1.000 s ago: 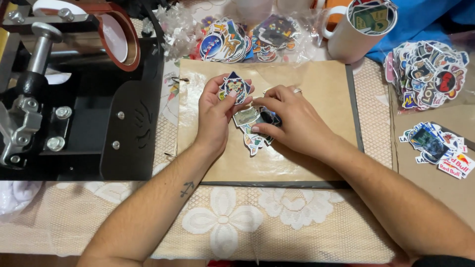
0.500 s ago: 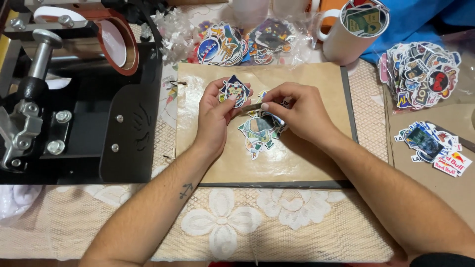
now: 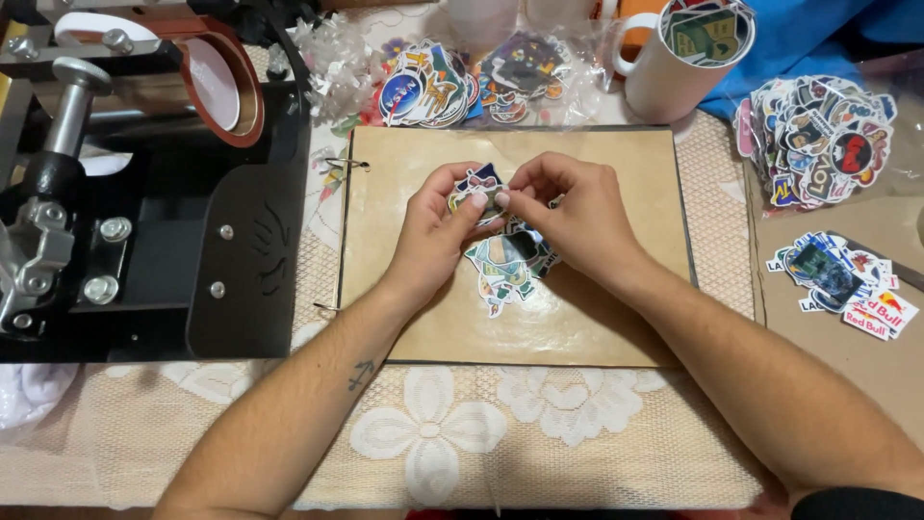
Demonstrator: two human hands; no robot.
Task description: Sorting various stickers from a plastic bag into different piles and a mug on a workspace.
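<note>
The desk [image 3: 221, 453] is covered with a cream lace cloth patterned with flowers. Along its left edge stands a black heat press machine [image 3: 144, 221] with a round red-rimmed cylinder at the far left corner. In the middle of the desk lies a brown kraft-paper album [image 3: 597, 318], held by metal rings on its left side. At the far edge, toward the right, a white mug [image 3: 674, 77] stands upright, with a blue cloth [image 3: 818, 39] beside it. Near the far right corner a large heap of stickers [image 3: 818, 140] rests in clear plastic, and a smaller spread of stickers [image 3: 842, 279] lies closer along the right edge. Two more bags of stickers [image 3: 472, 82] sit at the far edge just beyond the album.

On the album page a small cluster of loose stickers [image 3: 505, 270] lies under the hands. The left hand [image 3: 438, 231] is closed on a small sticker [image 3: 478, 188], pinching it between thumb and fingers just above the upper middle of the page. The right hand [image 3: 577, 221] meets it from the other side, its fingertips [image 3: 515, 193] nipping the same sticker's edge.
</note>
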